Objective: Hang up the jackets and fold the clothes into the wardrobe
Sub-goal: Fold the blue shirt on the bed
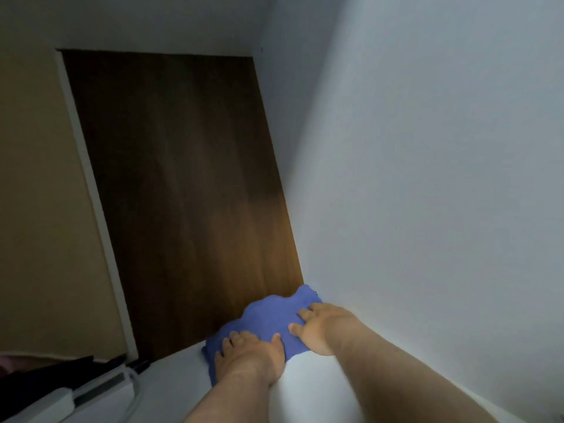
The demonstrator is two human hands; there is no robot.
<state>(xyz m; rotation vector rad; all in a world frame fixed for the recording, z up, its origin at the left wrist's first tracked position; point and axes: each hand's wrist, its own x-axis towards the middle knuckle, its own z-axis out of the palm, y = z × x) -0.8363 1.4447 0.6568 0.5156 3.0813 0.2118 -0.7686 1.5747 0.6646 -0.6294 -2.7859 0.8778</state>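
A blue folded garment (268,315) lies on a white wardrobe shelf (320,389), pushed against the brown wooden back panel (183,184) and the white side wall (427,178). My left hand (247,355) rests on the garment's near left part, fingers spread and pressing on the cloth. My right hand (320,326) lies flat on its right part, close to the corner. Both forearms reach in from the lower edge of the view. No jacket shows clearly.
A white vertical strip (97,209) borders the brown panel on the left, with a beige wall (36,193) beyond it. At the lower left are dark cloth (45,377) and white hanger-like pieces (100,389).
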